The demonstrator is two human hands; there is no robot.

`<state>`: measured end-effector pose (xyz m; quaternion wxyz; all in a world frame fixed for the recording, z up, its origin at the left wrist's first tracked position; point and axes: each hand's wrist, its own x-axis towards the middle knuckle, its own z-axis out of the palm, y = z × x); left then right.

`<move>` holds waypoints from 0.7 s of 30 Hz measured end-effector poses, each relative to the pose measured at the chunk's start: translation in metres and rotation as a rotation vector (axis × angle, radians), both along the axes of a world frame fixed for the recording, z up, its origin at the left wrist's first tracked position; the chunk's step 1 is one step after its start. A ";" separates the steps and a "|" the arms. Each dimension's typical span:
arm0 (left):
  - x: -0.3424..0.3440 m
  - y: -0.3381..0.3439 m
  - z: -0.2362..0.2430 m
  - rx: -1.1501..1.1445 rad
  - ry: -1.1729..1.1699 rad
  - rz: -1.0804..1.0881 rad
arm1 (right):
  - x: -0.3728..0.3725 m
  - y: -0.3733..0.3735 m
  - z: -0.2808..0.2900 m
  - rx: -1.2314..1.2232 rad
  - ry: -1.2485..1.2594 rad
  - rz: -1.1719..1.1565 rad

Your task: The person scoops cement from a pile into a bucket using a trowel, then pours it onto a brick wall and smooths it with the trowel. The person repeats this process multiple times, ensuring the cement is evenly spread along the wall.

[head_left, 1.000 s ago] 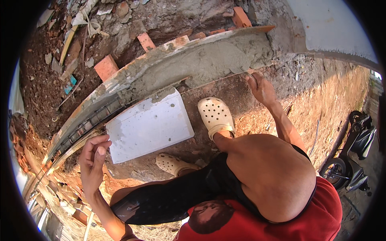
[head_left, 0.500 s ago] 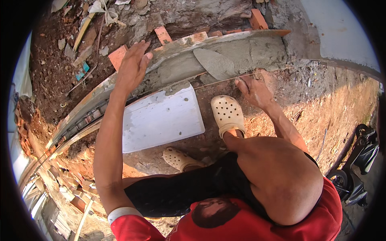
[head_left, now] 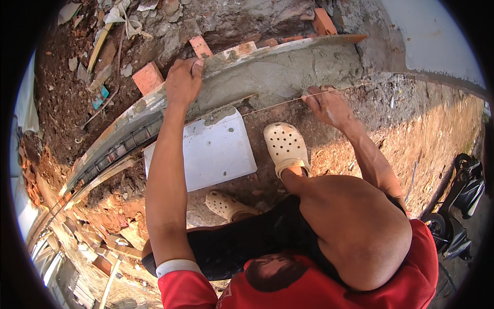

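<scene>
I am squatting by a curved trench form filled with wet grey concrete [head_left: 288, 69]. My left hand [head_left: 182, 80] reaches forward and its fingers curl over the top edge of the wooden form plank [head_left: 242, 54]. My right hand [head_left: 327, 105] rests low at the near edge of the concrete, fingertips curled at a thin taut string [head_left: 267, 108] that runs across the ground. Whether it pinches the string is unclear. A white flat board [head_left: 206, 154] lies on the ground between my arms.
My cream perforated clogs [head_left: 285, 147] [head_left: 224, 203] stand on the dirt beside the white board. Red bricks [head_left: 148, 77] [head_left: 324, 20] prop the plank from behind. A steel rebar cage [head_left: 118, 149] shows in the form at left. A motorbike [head_left: 460, 201] is parked at right.
My left hand rose from low at the left up to the plank's top edge and settled there. My right hand slid slightly toward me along the string.
</scene>
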<state>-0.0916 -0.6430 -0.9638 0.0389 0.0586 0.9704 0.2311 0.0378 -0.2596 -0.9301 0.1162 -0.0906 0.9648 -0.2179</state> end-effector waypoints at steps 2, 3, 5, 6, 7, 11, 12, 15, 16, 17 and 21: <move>0.000 -0.001 -0.001 0.002 0.044 -0.025 | 0.007 0.015 -0.010 0.002 -0.028 -0.090; 0.000 -0.002 -0.002 -0.007 0.052 -0.024 | 0.013 0.028 -0.011 -0.008 -0.078 -0.141; 0.000 -0.003 -0.003 -0.013 0.035 -0.013 | 0.022 0.052 -0.011 0.033 -0.091 -0.214; 0.000 -0.003 -0.003 0.003 0.049 -0.024 | 0.025 0.062 -0.010 0.085 -0.051 -0.235; 0.000 -0.003 -0.004 0.000 0.037 -0.012 | 0.027 0.070 -0.007 0.137 -0.012 -0.257; 0.002 -0.003 -0.004 0.018 0.059 -0.019 | 0.032 0.088 0.010 0.140 -0.126 -0.394; 0.002 -0.003 -0.005 0.001 0.041 -0.010 | 0.033 0.088 0.013 0.157 -0.138 -0.415; 0.002 -0.002 -0.004 0.030 0.096 -0.024 | 0.037 0.085 0.016 0.165 -0.112 -0.351; 0.002 -0.002 -0.004 0.020 0.075 -0.018 | 0.037 0.084 0.014 0.142 -0.059 -0.250; 0.002 -0.002 -0.004 0.011 0.058 -0.010 | 0.037 0.085 0.012 0.127 0.000 -0.137; 0.002 -0.002 0.000 0.002 0.038 -0.013 | 0.029 0.098 0.005 0.121 0.072 -0.225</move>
